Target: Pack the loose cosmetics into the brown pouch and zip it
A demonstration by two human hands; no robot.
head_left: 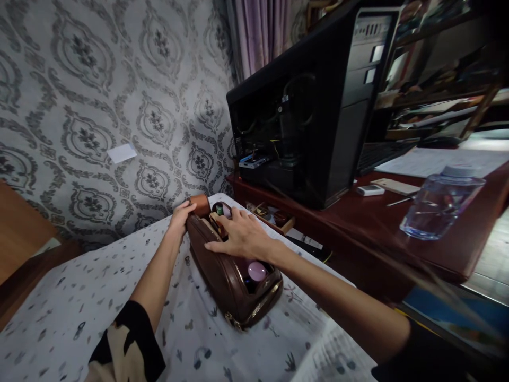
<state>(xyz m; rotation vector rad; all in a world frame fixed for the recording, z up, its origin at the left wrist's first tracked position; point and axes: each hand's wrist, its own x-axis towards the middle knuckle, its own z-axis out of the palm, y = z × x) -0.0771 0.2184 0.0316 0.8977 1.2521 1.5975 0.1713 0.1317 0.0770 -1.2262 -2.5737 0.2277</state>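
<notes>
A dark brown leather bag (210, 270) lies on a white sheet (119, 307) printed with small plant-like motifs, its length running from the far end down toward the lower right. Its leather has a soft sheen, and a gold-toned zipper (265, 303) curves around the near end, undone, so the top gapes. Inside the near part sits a round, glossy pink item (257, 271); other small contents crowd the far part, too covered to make out. The right hand (247, 233) is spread palm-down over the middle of the opening, thumb across the bag's left wall, fingers pointing to the far end. The left hand (181, 218) is at that far end, its fingers on a rounded tan-brown piece (200, 205) just beside the bag; whether they close on it I cannot tell.
</notes>
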